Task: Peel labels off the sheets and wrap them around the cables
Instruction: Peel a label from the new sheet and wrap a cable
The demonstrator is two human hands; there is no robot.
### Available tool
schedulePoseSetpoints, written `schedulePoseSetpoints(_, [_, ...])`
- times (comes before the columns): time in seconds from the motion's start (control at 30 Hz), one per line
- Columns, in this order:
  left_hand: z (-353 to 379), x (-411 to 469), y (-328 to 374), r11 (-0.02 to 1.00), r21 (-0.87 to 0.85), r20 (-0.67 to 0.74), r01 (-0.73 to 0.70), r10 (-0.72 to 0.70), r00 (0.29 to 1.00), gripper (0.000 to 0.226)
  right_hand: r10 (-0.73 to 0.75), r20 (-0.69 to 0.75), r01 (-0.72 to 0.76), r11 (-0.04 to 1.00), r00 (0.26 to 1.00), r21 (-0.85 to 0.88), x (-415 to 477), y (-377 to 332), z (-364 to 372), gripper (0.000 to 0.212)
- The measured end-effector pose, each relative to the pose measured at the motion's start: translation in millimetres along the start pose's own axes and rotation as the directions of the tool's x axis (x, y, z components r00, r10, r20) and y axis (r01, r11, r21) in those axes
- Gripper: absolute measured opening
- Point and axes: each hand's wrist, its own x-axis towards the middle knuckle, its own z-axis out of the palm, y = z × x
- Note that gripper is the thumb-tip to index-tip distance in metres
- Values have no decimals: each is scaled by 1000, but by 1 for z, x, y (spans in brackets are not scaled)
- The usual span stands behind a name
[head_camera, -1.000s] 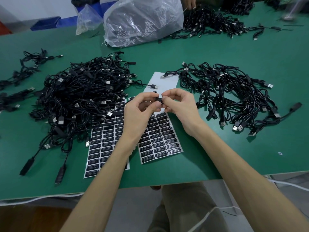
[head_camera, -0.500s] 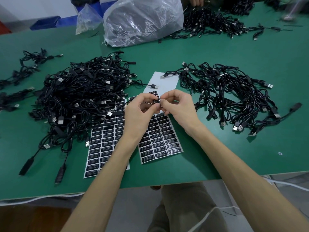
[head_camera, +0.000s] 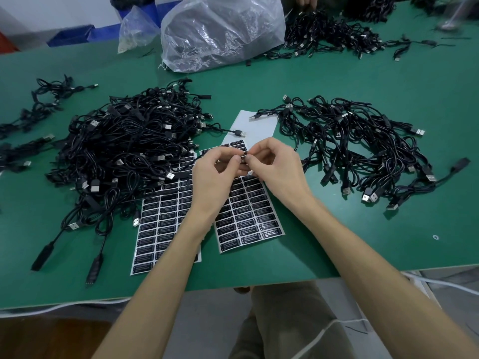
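My left hand (head_camera: 216,174) and my right hand (head_camera: 276,168) meet above the right label sheet (head_camera: 248,218). Between their fingertips they pinch a small black label (head_camera: 243,158) on a thin black cable, most of it hidden by my fingers. The cable runs left toward the big pile of black USB cables (head_camera: 124,151). A second label sheet (head_camera: 163,224) lies under my left forearm, its black labels in rows. A smaller pile of cables (head_camera: 357,149) lies to the right.
A clear plastic bag (head_camera: 220,32) stands at the back of the green table (head_camera: 363,242). More cables (head_camera: 334,37) lie at the far right, with another person's hand (head_camera: 305,1) above them. Loose cables (head_camera: 39,110) lie at the far left. The table's near edge runs below my forearms.
My fingers have shifted slightly around the label and cable, my hands drawing closer together. Piles and sheets have not moved.
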Motion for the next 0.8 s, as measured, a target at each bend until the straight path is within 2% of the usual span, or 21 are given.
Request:
schedulePoseSetpoints(0.1, [-3, 1, 0, 999, -36, -47, 37, -38, 998, 12, -10, -83, 8, 1000, 997, -25, 3, 0, -3, 6])
schedulePoseSetpoints(0.17, [-4, 1, 1, 997, -51, -55, 55, -58, 997, 13, 34, -58, -32, 999, 998, 42, 3, -1, -3, 10])
schedulePoseSetpoints(0.3, [-3, 2, 1, 997, -65, -48, 50, -53, 997, 12, -28, 11, 29, 998, 1000, -49, 2, 2, 2, 11])
schedulePoseSetpoints(0.43, [-4, 3, -2, 998, -39, -25, 41, -42, 999, 13, -1, 61, 2, 1000, 998, -19, 3, 5, 3, 11])
schedulePoseSetpoints(0.63, [-4, 3, -5, 999, 5, 25, 39, -39, 999, 10, -10, 65, 12, 999, 998, -34, 3, 4, 2, 7])
schedulePoseSetpoints(0.8, [-5, 1, -5, 999, 18, 35, 40, -40, 999, 6, -26, 72, 23, 999, 997, 34, 1, 2, 1, 9])
